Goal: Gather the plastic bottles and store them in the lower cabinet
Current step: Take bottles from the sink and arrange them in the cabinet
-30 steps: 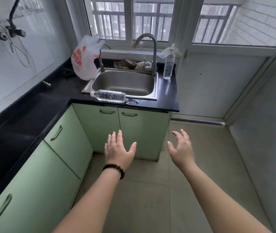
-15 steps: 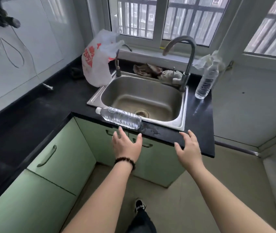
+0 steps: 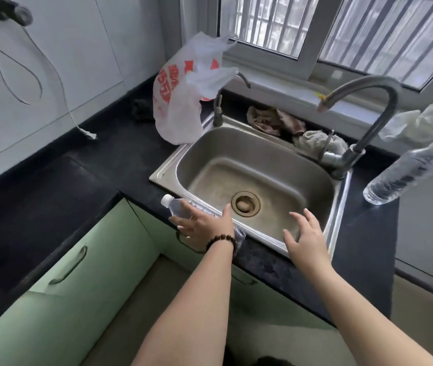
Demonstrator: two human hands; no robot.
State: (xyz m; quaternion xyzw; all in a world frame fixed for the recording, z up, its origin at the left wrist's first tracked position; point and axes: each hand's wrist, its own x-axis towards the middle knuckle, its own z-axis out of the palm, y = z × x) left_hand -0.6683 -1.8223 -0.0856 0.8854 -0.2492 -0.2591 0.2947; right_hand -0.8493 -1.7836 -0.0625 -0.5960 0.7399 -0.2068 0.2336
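A clear plastic bottle [image 3: 177, 206] with a white cap lies on its side on the black counter, along the sink's front rim. My left hand [image 3: 204, 228], with a bead bracelet at the wrist, lies over its middle with fingers spread and fairly straight; no closed grip shows. My right hand [image 3: 305, 239] hovers over the sink's front edge, fingers loosely spread, holding nothing. A second clear bottle [image 3: 405, 173] stands on the counter right of the faucet. Green lower cabinet doors [image 3: 99, 249] sit shut below the counter.
A steel sink [image 3: 163, 173] fills the counter's middle, with a tall curved faucet [image 3: 368, 101] at its back right. A white and red plastic bag [image 3: 183, 101] stands at the sink's back left. Rags [image 3: 276, 120] lie behind the basin. Cables hang on the left wall.
I have moved closer to the sink. My left hand went from below the counter edge onto the lying bottle. My right hand rose over the sink's front rim.
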